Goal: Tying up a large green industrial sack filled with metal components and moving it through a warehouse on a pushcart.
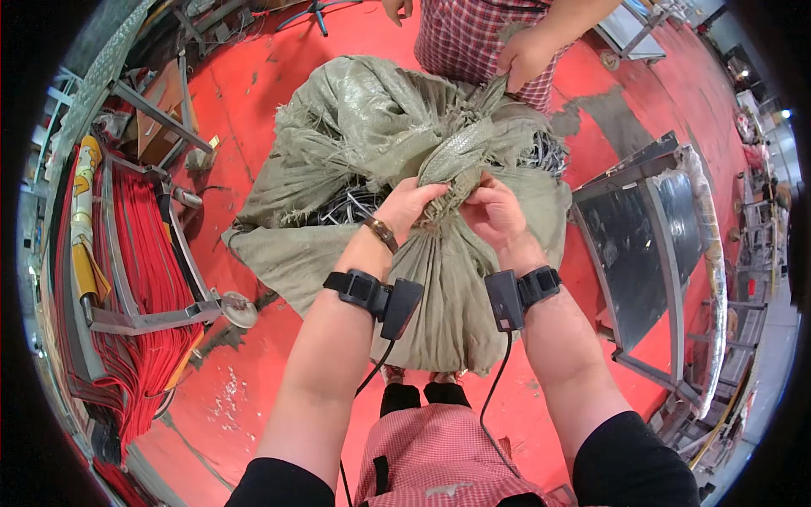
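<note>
In front of me on the floor stands a big grey-green woven sack (355,106), its cloth gathered and twisted into a knot at the top. My left hand (407,205) is closed round the left side of the gathered cloth. On the other side of the knot, my right hand (497,209) pinches the cloth with bent fingers. Dark and silvery cable-like strands (351,205) show through gaps at the sack's sides. Across from me, a co-worker's hand (525,57) grips a twisted end of the same cloth.
The co-worker in a checked apron (473,42) stands close behind the sack. At left is a metal rack with red strands (144,245). A wheeled metal frame with dark panels (634,245) stands at right. The floor (228,406) is red with worn patches.
</note>
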Demonstrator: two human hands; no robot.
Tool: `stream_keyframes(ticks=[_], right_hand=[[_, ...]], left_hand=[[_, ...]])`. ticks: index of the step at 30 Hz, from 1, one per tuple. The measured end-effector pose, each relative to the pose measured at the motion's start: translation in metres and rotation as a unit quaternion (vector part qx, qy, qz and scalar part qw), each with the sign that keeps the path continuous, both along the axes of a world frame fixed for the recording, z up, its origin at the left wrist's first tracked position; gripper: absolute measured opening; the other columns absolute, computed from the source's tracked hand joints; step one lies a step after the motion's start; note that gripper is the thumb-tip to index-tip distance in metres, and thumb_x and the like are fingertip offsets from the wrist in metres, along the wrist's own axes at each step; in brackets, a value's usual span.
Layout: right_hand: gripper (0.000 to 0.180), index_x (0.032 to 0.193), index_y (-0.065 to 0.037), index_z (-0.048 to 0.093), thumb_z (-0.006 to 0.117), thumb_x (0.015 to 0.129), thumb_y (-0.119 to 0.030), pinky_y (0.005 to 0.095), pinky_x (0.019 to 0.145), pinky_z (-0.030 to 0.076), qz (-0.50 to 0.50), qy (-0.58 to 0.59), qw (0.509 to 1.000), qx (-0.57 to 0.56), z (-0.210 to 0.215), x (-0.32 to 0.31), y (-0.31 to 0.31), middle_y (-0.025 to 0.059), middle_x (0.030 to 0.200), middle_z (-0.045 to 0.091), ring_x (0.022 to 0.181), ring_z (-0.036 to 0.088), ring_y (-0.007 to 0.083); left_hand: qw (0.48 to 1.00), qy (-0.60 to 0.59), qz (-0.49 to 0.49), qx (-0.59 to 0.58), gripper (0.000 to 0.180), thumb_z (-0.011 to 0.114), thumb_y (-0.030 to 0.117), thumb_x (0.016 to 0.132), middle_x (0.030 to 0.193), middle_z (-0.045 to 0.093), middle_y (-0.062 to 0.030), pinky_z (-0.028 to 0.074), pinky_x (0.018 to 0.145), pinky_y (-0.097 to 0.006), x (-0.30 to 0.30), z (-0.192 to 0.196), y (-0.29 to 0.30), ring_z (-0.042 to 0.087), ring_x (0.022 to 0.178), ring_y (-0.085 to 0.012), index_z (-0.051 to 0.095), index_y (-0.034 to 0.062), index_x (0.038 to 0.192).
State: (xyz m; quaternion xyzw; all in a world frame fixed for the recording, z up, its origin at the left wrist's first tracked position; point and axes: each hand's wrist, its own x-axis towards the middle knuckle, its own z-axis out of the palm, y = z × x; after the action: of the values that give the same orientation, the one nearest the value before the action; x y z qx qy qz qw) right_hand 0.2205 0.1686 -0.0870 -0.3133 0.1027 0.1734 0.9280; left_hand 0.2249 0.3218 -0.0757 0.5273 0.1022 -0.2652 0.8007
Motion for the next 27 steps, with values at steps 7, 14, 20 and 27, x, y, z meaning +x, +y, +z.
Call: stream_keyframes(ticks=[7, 14, 20, 27], right_hand=[[0.028, 0.096, -0.007, 0.041, 0.042, 0.071, 0.005, 0.0375, 0.073, 0.044, -0.152, 0.124, 0.98, -0.026, -0.015, 0.023, -0.013, 0.0082, 0.083, 0.051, 0.075, 0.052, 0.0213], [0.053, 0.106, 0.002, 0.048, 0.062, 0.07, -0.034, 0.036, 0.073, 0.043, 0.09, -0.11, 0.76, -0.634, 0.028, 0.005, -0.044, 0.015, 0.098, 0.057, 0.082, 0.056, 0.028], [0.024, 0.1, 0.002, 0.049, 0.053, 0.079, -0.011, 0.0293, 0.071, 0.043, 0.062, -0.122, 0.848, -0.512, 0.013, -0.023, -0.045, 0.0084, 0.089, 0.059, 0.08, 0.054, 0.0129], [0.026, 0.107, -0.002, 0.042, 0.048, 0.083, -0.009, 0.0269, 0.069, 0.044, -0.021, -0.038, 0.877, -0.479, 0.014, -0.06, -0.001, 0.0082, 0.095, 0.055, 0.081, 0.053, 0.0139]], left_hand=[[0.995, -0.084, 0.046, 0.018, 0.03, 0.058, 0.014, 0.076, 0.092, 0.059, -0.0043, 0.042, 0.071, -0.026, -0.006, 0.001, -0.015, 0.054, 0.08, -0.0117, 0.054, -0.001, 0.101], [0.965, -0.181, 0.101, 0.16, 0.031, 0.06, 0.013, 0.075, 0.096, 0.057, -0.0068, 0.042, 0.074, -0.026, -0.014, -0.015, 0.004, 0.053, 0.083, -0.0132, 0.051, -0.0026, 0.101], [0.922, -0.154, 0.288, 0.206, 0.031, 0.062, 0.022, 0.076, 0.085, 0.056, -0.0043, 0.041, 0.071, -0.028, -0.065, -0.023, -0.034, 0.051, 0.078, -0.0132, 0.053, -0.0007, 0.094], [0.993, 0.095, -0.046, 0.046, 0.04, 0.052, 0.048, 0.077, 0.074, 0.053, -0.0025, 0.034, 0.057, -0.025, -0.038, 0.002, -0.034, 0.046, 0.064, -0.0136, 0.059, 0.009, 0.084]])
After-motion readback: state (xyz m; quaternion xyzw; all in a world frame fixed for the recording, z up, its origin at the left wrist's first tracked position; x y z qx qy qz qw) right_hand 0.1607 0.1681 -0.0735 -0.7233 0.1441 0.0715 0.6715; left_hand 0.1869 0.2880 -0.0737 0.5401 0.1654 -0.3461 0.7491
